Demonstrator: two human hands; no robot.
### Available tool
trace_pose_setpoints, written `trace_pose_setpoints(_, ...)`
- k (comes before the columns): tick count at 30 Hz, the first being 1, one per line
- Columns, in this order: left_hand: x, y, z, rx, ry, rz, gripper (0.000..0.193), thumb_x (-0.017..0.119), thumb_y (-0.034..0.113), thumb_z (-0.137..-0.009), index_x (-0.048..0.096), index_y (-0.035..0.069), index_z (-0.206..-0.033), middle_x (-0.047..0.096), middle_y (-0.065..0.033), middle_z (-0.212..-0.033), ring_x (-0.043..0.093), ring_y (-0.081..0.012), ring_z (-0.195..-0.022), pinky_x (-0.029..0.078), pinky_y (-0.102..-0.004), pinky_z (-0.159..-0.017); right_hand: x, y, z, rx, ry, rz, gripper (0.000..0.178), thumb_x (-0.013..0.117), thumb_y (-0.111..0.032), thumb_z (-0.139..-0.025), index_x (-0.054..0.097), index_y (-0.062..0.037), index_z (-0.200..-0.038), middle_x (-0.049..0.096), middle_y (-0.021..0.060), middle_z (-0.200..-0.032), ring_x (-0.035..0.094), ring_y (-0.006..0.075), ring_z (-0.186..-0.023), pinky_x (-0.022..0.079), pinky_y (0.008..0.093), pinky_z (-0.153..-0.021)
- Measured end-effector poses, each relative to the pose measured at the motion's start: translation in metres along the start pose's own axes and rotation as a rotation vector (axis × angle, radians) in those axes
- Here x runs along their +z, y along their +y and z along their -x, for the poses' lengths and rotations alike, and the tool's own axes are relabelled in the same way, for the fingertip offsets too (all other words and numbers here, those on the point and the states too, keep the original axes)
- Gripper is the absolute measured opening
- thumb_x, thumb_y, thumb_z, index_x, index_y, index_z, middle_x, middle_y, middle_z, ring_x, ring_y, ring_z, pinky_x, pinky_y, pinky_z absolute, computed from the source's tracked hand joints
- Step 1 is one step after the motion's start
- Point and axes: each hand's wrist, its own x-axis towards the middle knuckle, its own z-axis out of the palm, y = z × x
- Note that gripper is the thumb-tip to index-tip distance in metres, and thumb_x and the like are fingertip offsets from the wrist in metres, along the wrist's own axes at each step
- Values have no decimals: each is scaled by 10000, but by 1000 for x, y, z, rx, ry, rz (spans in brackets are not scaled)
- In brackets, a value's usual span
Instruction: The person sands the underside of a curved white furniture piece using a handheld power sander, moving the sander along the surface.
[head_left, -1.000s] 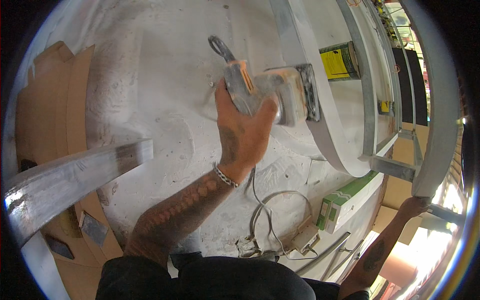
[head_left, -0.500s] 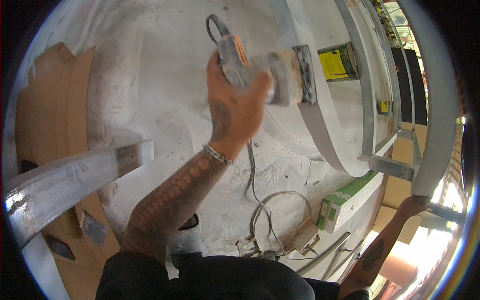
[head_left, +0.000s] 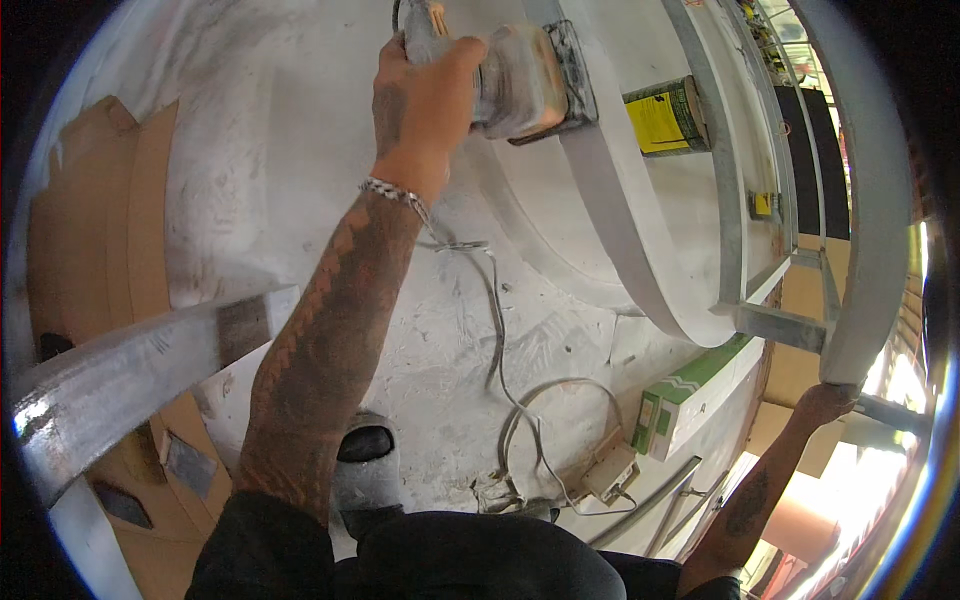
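My left hand [head_left: 425, 105] is closed round the body of an electric sander [head_left: 522, 85], which has grey and orange parts. The sander's flat square pad lies against the outer face of a pale curved band [head_left: 630, 215], part of a large frame. A cord [head_left: 497, 320] trails from the tool's area down across the dusty floor. Far to the right, my right hand [head_left: 828, 403] grips the lower end of the frame's thick grey curved rim [head_left: 872, 290]; its fingertips are partly hidden.
A can with a yellow label [head_left: 662, 118] stands within the frame. A green and white box [head_left: 690, 400] and a power socket box [head_left: 608, 470] sit on the floor. At left, a metal beam [head_left: 150, 360] juts out over cardboard [head_left: 100, 220]. Metal bars [head_left: 650, 505] lie lower right.
My left hand and the sander have moved away from me and leftward along the curved band. My right hand has stayed at the rim.
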Motion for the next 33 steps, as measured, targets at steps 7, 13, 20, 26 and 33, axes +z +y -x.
trace_pose_setpoints(7, 3, -14, 55, 73, 16, -67, 679, 683, 263, -829, 370, -55, -1341, 559, -142, -1150, 553, -188, -1045, 476, -315, -881, -2, 3, -3, -47, -51, 43, 473, 394, -306, -966, 473, 62, -1253, 530, 274, -1229, 538, 432, -1125, 452, 522, -938)
trace_pose_setpoints(13, 5, -29, 100, 147, -25, -30, 672, 643, 138, -841, 289, -79, -1369, 475, -164, -1221, 512, -201, -1092, 445, -330, -946, -20, -24, -9, -5, -123, -40, 421, 462, -220, -954, 451, 54, -1274, 511, 279, -1249, 526, 443, -1141, 454, 529, -946)
trace_pose_setpoints(20, 10, -42, 129, 39, -48, 35, 734, 630, 119, -829, 221, -76, -1406, 414, -196, -1277, 471, -245, -1160, 400, -352, -1012, -21, -16, -18, 93, -183, -594, 460, 448, -154, -950, 396, 80, -1343, 504, 268, -1270, 500, 387, -1170, 385, 444, -1011)
trace_pose_setpoints(26, 4, -27, 86, 155, -19, -75, 715, 644, 133, -816, 264, -84, -1382, 452, -181, -1251, 491, -244, -1137, 414, -357, -990, -41, -49, -29, 192, -395, -871, 444, 393, -172, -992, 356, 74, -1359, 471, 266, -1287, 477, 385, -1185, 366, 451, -1022)
trace_pose_setpoints(33, 9, 12, 30, -32, -21, 59, 662, 660, 185, -807, 339, -61, -1332, 515, -154, -1183, 522, -230, -1099, 463, -357, -926, -133, -135, -22, -34, -75, -411, 489, 461, -321, -992, 430, 65, -1291, 491, 227, -1261, 511, 316, -1145, 384, 429, -1001)
